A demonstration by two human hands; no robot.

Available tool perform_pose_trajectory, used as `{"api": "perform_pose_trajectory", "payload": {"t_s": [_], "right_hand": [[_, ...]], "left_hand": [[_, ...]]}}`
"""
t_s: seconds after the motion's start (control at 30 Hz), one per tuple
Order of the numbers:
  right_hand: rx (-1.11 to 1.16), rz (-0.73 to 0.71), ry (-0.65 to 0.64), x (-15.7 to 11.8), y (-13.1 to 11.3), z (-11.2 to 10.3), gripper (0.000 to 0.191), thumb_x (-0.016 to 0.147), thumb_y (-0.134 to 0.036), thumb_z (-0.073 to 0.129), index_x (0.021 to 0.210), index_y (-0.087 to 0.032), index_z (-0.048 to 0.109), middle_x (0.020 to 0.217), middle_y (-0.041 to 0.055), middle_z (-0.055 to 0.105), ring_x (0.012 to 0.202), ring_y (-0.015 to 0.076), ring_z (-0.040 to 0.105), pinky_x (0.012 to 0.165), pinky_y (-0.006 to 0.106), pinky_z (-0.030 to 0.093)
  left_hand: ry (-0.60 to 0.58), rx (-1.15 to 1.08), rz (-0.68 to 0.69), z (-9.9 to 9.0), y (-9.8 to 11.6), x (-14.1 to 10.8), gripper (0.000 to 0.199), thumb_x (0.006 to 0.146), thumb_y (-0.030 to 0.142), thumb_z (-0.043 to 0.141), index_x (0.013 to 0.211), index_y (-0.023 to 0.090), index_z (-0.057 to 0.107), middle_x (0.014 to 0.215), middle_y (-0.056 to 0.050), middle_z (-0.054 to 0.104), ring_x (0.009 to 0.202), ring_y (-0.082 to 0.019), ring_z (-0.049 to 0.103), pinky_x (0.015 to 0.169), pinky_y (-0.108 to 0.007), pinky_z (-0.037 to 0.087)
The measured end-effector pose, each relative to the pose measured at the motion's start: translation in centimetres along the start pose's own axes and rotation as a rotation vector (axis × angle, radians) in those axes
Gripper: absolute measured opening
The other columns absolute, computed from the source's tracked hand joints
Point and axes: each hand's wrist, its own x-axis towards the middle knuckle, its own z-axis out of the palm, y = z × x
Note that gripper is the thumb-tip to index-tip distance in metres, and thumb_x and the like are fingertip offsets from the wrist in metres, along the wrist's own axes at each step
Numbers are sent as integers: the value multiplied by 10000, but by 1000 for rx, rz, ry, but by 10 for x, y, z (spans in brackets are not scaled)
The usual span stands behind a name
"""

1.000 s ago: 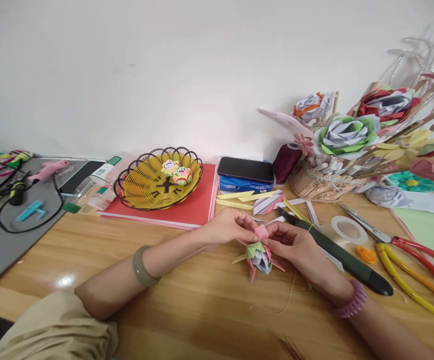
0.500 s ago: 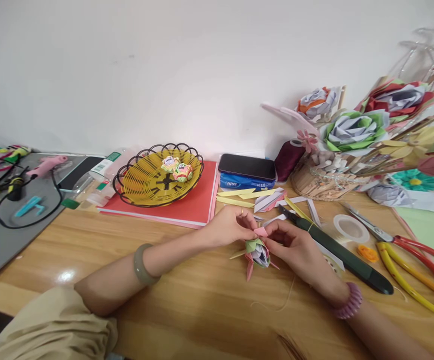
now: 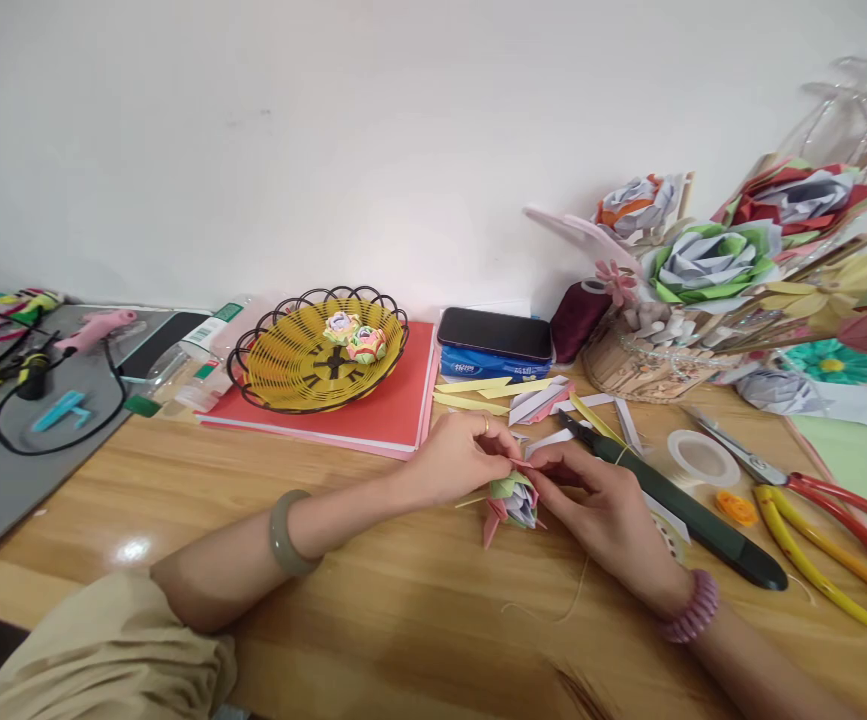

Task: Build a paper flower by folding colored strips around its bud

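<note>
Flower [image 3: 517, 502] looks pink, green and white.

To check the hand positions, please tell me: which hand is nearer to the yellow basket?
Left. The left hand is in front of the yellow basket and to its right, at the paper flower; the right hand is farther right, on the flower's other side.

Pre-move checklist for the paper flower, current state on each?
1. Left hand gripping the pink petal: ok, pinched at fingertips.
2. Right hand on the same petal: ok.
3. Petal's creases: cannot tell, fingers cover most of it.
4. Table clear of loose thread: not ok, a strand curls below the hands.
5. Red-handled scissors away from fingers: ok, off to the right.
6. Yellow basket clear of both hands: ok.
</note>
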Motion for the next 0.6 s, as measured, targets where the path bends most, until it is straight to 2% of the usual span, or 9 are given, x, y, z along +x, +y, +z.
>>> {"api": "perform_pose_trajectory", "payload": {"t_s": [0.1, 0.13, 0.2, 0.3, 0.37, 0.4, 0.5, 0.6], "right_hand": [[-173, -147, 136, -4, 3, -2, 33, 822, -196, 525, 828, -205, 556, 710, 7, 662, 608, 136, 626, 554, 228, 492], [-237, -211, 189, -4, 4, -4, 53, 816, -165, 526, 833, -207, 554, 699, 4, 660, 590, 131, 622, 541, 223, 487], [-340, -339, 258, -5, 6, -6, 119, 806, -116, 521, 864, -213, 557, 698, 1, 663, 577, 126, 622, 531, 219, 483], [-407, -488, 266, -3, 7, -10, 200, 796, -71, 511, 913, -224, 564, 789, 25, 680, 694, 149, 648, 605, 244, 510], [-442, -555, 281, -2, 6, -12, 213, 787, -53, 519, 903, -224, 570, 874, 55, 673, 798, 177, 642, 674, 288, 518], [-474, -580, 309, -1, 6, -13, 210, 783, -49, 525, 892, -221, 572, 896, 67, 663, 820, 188, 633, 690, 310, 517], [-557, -602, 405, 1, 5, -15, 196, 768, -55, 557, 877, -217, 576, 905, 79, 635, 828, 204, 611, 696, 344, 508], [-547, -541, 540, 1, 1, -16, 181, 741, -98, 611, 883, -203, 569, 850, 75, 607, 782, 205, 592, 666, 341, 498]], "left_hand": [[-5, -192, -117, -3, 4, 2, 209, 665, 181, 523, 810, 143, 669, 747, -31, 637, 575, -99, 563, 538, -213, 440], [2, -263, -162, -5, 6, 2, 284, 689, 215, 514, 933, 168, 652, 832, -39, 645, 583, -103, 575, 522, -215, 440], [26, -305, -231, -7, 8, 4, 335, 700, 271, 546, 1012, 183, 631, 898, -56, 652, 569, -99, 580, 488, -197, 419], [-150, -369, -324, -8, 9, 4, 365, 674, 299, 601, 1008, 161, 650, 826, -74, 667, 618, -128, 600, 509, -203, 429], [-244, -400, -324, -8, 9, 2, 425, 654, 279, 639, 1070, 189, 625, 810, -61, 672, 665, -136, 610, 549, -210, 440], [-253, -405, -305, -7, 9, 1, 432, 647, 273, 656, 1072, 202, 624, 807, -51, 674, 673, -129, 610, 566, -209, 440], [-171, -421, -227, -3, 10, -1, 313, 613, 289, 705, 902, 173, 691, 774, -38, 681, 675, -114, 609, 633, -224, 452], [-11, -452, -97, 1, 11, 0, 236, 544, 290, 754, 719, 139, 703, 784, -52, 689, 744, -149, 621, 736, -281, 469]]}}
